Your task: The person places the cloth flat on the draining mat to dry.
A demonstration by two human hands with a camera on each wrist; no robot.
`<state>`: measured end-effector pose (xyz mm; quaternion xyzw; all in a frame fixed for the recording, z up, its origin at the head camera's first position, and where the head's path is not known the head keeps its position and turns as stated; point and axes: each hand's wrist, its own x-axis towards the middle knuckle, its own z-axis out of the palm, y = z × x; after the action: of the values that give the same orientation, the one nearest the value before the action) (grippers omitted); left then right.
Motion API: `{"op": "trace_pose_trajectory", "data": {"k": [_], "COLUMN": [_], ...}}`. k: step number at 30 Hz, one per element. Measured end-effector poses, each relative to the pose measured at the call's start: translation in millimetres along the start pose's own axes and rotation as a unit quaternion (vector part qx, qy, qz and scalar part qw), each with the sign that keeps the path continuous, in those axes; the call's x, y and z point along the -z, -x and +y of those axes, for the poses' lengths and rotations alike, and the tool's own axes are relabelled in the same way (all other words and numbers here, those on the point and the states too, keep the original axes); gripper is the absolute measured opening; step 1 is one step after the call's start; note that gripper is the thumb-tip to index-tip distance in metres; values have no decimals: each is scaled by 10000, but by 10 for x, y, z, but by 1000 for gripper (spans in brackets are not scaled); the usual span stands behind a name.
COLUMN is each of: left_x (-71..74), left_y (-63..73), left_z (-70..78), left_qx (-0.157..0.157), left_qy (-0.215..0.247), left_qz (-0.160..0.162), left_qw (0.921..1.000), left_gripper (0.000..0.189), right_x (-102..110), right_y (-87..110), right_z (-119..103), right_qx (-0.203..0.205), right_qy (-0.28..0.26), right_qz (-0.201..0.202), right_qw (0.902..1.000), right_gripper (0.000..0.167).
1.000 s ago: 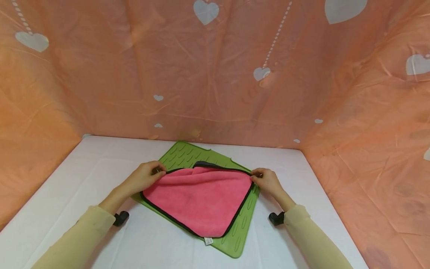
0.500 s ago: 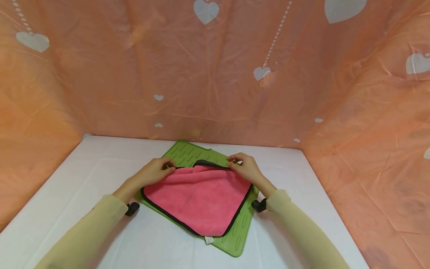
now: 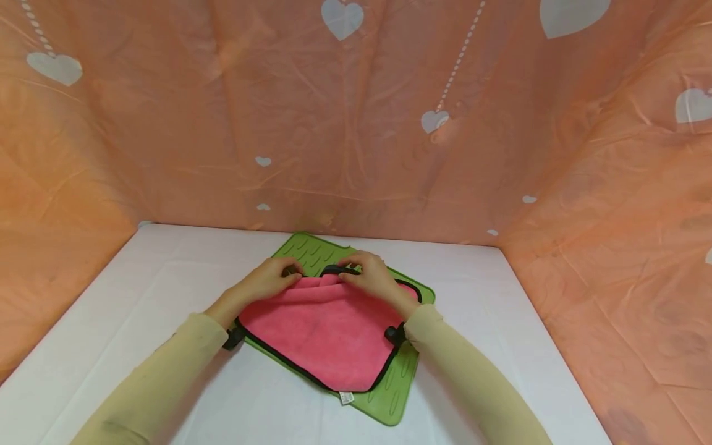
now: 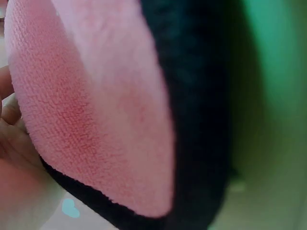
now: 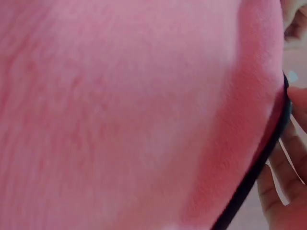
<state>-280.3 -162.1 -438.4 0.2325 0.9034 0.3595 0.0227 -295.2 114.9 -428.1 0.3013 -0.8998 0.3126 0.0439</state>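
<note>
On the white desk [image 3: 167, 296], your pink cloth [image 3: 328, 334] lies over the green mat [image 3: 389, 405], its upper side rumpled into soft folds. Your left hand [image 3: 267, 279] pinches the cloth's upper edge left of its middle; your right hand [image 3: 377, 278] grips that same edge further right, so the two are near each other but apart. Only the head view gives you the mat's raised marks, the white label [image 3: 346, 397] at the cloth's lower edge and the orange curtain [image 3: 345, 185] behind. From the right wrist you see your right thumb [image 5: 300, 98] against the black trim [image 5: 249, 182], with fingers [image 5: 293, 148] behind the cloth. The left wrist view is mostly blurred trim and pink nap. Counted, you have one cloth, one mat, one label, two sleeves [image 3: 161, 377] and two black pieces [image 3: 396, 334], one at each wrist
</note>
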Motion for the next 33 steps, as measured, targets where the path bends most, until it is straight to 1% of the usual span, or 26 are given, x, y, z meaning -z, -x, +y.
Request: {"op": "trace_pose_trajectory", "data": {"k": [3,8,10,13,15,18,23,25,27,30,33], "left_x": [-11,-28,-34,-33,-22,15,77,96,107,111,105], "left_y": [-15,-16,-6,11,23,46,107,129,139,133,116], "left_z": [-4,-18,-8,13,30,54,56,40,16,-26,-71], "left_qx": [-44,-88,-77,-46,-23,-73,-156,-162,-162,-193,-213], "left_qy": [2,30,40,39,53,93,161,172,185,187,133], "left_qz": [0,-5,15,87,201,420,868,1025,1117,1167,1117], "left_qw": [10000,10000,10000,9999,9998,9990,9960,9944,9934,9928,9934], "left_gripper": [14,13,13,14,13,13,14,13,13,14,14], "right_x": [-53,-115,-122,-106,-86,-40,32,42,39,23,12], "right_y": [-27,-32,-25,-13,-16,-27,-29,-39,-54,-73,-65], "right_z": [-6,20,31,38,50,68,108,132,158,195,243], "right_qx": [-8,-91,-138,-247,-258,-300,-697,-843,-930,-1060,-1291], "right_qy": [118,275,221,1,-101,-276,-747,-924,-1045,-1129,-1109], "right_qz": [-53,34,68,180,365,708,1161,1277,1346,1255,908], "right_qw": [9999,9996,9996,9995,9990,9967,9880,9839,9810,9799,9812], "right_gripper": [25,24,22,20,18,17,19,19,19,22,29]}}
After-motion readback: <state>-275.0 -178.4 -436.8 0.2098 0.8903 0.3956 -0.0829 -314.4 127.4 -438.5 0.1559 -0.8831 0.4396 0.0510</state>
